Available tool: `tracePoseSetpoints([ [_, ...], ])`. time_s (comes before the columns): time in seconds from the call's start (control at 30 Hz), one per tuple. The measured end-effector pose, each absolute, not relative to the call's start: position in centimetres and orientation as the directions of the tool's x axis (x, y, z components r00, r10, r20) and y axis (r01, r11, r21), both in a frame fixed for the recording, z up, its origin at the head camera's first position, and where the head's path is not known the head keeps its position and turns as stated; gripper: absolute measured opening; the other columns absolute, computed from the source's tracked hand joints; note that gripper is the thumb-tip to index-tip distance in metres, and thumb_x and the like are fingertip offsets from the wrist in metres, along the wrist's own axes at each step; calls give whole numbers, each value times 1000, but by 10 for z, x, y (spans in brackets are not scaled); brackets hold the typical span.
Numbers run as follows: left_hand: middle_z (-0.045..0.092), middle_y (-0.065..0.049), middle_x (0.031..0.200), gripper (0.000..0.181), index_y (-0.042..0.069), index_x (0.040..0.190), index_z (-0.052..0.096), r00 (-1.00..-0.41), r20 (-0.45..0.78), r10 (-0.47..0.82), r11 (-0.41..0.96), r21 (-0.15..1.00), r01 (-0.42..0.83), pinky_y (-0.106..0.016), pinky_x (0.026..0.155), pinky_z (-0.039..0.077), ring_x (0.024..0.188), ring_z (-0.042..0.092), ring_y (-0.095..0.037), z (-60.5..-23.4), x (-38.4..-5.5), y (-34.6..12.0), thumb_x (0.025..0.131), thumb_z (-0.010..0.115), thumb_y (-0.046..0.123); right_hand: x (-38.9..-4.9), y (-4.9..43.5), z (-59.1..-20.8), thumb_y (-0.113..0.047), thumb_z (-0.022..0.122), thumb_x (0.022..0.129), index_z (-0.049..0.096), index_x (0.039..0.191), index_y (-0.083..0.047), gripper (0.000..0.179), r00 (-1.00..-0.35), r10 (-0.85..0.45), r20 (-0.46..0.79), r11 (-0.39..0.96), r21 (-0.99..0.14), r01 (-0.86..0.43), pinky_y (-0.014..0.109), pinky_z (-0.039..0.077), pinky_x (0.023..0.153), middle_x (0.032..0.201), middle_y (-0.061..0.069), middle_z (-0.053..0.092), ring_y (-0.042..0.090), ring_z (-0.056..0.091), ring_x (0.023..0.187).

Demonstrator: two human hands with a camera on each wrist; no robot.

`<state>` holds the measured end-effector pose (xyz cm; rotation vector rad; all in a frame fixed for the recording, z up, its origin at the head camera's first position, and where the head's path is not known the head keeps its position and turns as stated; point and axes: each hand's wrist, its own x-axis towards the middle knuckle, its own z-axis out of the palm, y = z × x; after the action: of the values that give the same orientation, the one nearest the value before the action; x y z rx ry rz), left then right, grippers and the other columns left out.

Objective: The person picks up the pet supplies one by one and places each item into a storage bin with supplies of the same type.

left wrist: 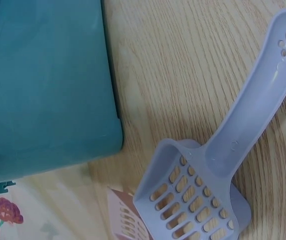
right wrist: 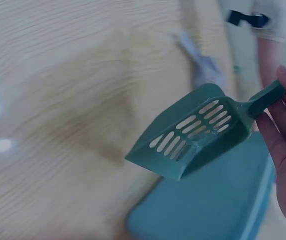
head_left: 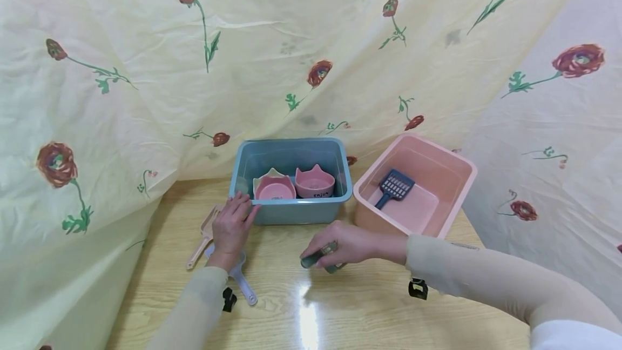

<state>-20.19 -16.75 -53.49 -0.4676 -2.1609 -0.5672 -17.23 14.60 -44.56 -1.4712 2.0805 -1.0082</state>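
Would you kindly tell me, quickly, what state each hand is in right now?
Left hand: holding the blue bin at its near rim.
Right hand: closed, holding the green scoop by its handle.

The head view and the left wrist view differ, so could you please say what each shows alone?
Only the head view shows the right hand holding a green scoop, two bowls, and the pink bin with a navy scoop.

Only the left wrist view shows the slots and paw-print handle cutouts of the lavender scoop.

Both share that scoop, the pink scoop, blue bin, flowered cloth and tabletop.
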Motion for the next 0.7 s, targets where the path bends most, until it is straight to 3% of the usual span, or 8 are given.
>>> tracePoseSetpoints([
  [0.13,80,-18,109,45,0,102,78,-581,803,133,832,228,505,-56,97,59,109,76,-39,-534,-202,-167,106,65,43,-172,152,-425,-12,81,97,76,131,-6,36,-433,-892,131,176,-782,-599,31,62,96,125,2,79,9,73,114],
  [0.23,80,-18,108,62,0,102,78,-580,804,132,836,224,500,-57,96,60,108,77,-39,-535,-202,-167,109,47,54,-174,160,-411,-11,82,96,76,131,-4,36,-480,-864,152,153,-829,-538,33,62,97,124,5,79,11,73,113],
  [0.4,80,-18,108,63,0,103,79,-576,805,141,836,215,505,-57,96,60,108,77,-39,-535,-203,-166,109,47,54,-184,181,-389,5,78,94,72,129,7,35,-551,-808,209,51,-907,-419,36,64,93,124,19,77,13,74,110],
  [0.6,80,-18,107,61,0,102,78,-575,806,144,835,213,507,-57,95,60,108,77,-38,-534,-203,-167,108,48,53,-196,211,-351,3,77,95,72,131,5,36,-726,-665,174,149,-922,-357,30,64,91,124,11,79,13,75,113],
  [0.7,80,-17,108,60,0,101,78,-576,804,146,834,213,509,-56,96,60,108,77,-38,-534,-202,-168,109,50,52,-203,227,-337,5,76,96,71,130,8,35,-769,-618,163,197,-915,-352,33,65,90,122,14,78,17,77,110],
])
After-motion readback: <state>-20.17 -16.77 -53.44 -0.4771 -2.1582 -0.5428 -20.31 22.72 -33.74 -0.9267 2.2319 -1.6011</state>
